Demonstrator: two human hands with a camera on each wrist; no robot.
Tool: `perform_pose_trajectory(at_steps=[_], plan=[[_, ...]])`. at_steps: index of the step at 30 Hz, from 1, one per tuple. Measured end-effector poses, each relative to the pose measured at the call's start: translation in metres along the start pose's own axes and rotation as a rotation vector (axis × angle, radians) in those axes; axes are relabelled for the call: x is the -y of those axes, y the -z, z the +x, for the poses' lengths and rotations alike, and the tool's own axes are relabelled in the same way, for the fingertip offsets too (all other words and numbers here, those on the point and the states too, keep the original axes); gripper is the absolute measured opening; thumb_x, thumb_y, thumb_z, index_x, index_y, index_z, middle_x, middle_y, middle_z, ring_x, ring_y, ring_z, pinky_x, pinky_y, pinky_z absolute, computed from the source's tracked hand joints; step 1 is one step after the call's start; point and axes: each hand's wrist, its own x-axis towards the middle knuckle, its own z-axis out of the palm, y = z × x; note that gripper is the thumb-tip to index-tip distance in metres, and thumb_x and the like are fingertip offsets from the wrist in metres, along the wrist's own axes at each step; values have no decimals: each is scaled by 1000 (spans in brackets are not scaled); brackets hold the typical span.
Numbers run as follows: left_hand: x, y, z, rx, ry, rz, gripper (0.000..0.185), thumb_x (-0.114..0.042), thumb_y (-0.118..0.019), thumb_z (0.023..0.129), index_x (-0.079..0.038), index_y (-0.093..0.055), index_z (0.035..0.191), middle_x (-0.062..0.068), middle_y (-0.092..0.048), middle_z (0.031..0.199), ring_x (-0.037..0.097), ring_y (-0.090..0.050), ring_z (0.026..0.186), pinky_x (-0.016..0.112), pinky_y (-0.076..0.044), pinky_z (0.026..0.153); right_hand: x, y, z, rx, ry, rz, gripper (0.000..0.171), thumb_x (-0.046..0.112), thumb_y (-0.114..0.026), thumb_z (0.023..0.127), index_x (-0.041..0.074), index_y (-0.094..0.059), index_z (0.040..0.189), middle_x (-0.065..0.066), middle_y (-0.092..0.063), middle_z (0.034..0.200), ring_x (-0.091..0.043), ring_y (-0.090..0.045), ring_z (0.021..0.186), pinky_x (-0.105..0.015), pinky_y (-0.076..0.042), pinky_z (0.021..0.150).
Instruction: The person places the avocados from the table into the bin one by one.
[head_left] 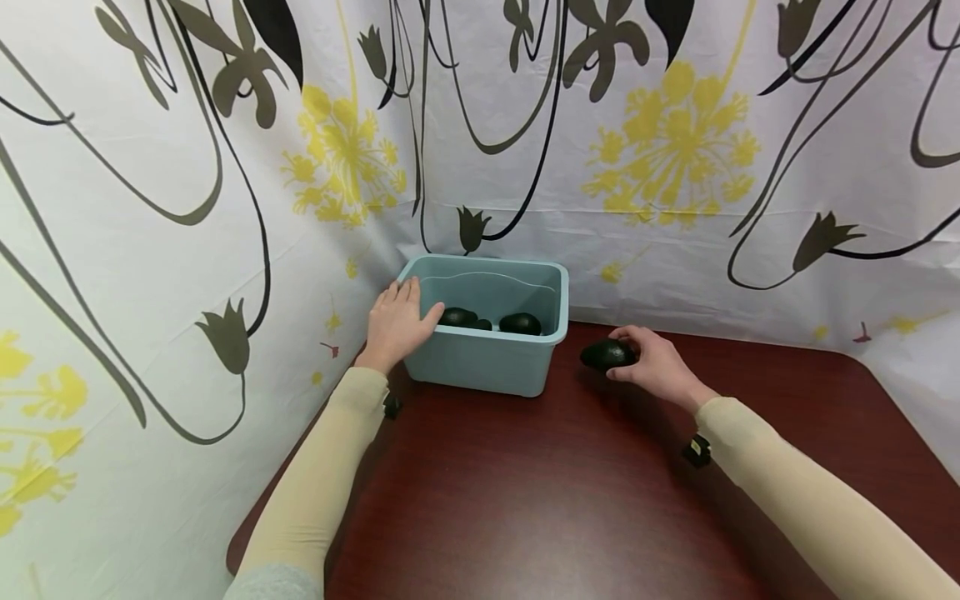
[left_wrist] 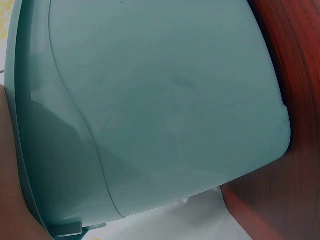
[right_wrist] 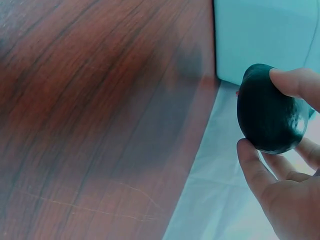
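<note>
A pale blue plastic bin stands at the back of the dark red table, against the patterned curtain. Dark avocados lie inside it. My left hand rests on the bin's near left rim, thumb over the edge and fingers fairly straight; the left wrist view is filled by the bin's wall. My right hand grips another dark avocado just right of the bin, low over the table. In the right wrist view the fingertips pinch that avocado beside the bin's side.
The dark red wooden table stretches toward me from the bin. A white curtain with yellow and black flowers closes off the back and left sides. The table's rounded right corner lies beyond my right arm.
</note>
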Motion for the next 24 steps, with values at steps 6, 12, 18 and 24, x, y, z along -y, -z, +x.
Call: perform_pose_trajectory(at_steps=[6,12,18,24], plan=[[0,0,0,5,6,-6,89,-69,-29,100,-2,-26,159,18,-31,161,37,-22,149,49,-17,121,7,5,-3,3,1,7,67,35,-85,82,19,-54,138,-6,-54,135,-31,-56,115,-50,-52,84],[-1,0,0,6,7,-9,90,-69,-30,100,-2,-26,159,18,-30,161,37,-22,149,49,-17,121,12,9,-6,-2,9,4,67,38,-84,83,18,-54,139,-5,-54,134,-29,-57,112,-47,-51,83],[0,0,0,10,9,-7,89,-69,-29,100,-2,-25,159,18,-30,161,37,-21,150,49,-16,121,17,11,-9,-30,17,1,63,37,-85,82,23,-56,136,-3,-55,134,-27,-58,110,-47,-51,83],[-1,1,0,9,8,-10,88,-68,-31,100,-2,-26,159,19,-31,161,37,-21,150,49,-16,121,22,14,-12,-40,24,-9,62,39,-85,83,26,-56,135,1,-56,131,-24,-58,106,-43,-51,80]])
